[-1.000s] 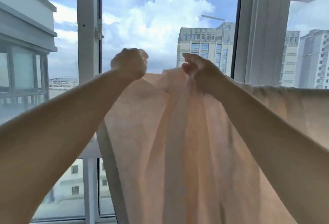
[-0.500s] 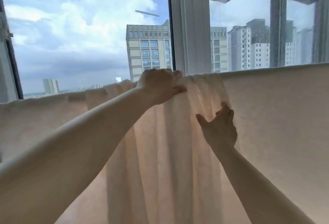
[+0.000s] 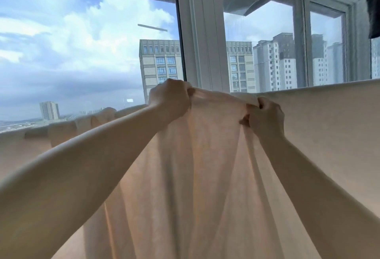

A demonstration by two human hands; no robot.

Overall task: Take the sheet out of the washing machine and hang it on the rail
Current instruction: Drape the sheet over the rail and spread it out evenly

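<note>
Two hands' grip bunching sheet (image 3: 195,176) top edge, left hand (image 3: 169,100), right hand (image 3: 267,114), folds hanging vertically

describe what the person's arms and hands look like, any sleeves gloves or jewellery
Both forearms are bare as far as the frame shows: no sleeves, gloves, watch or bracelet in view. The left hand and right hand show no rings on their visible sides. Nails are too small to judge.

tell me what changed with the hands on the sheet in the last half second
The right hand, which lay open against the sheet, rose to its top edge and now grips it. The left hand still grips that edge. The sheet stays draped in front of the window.
</note>
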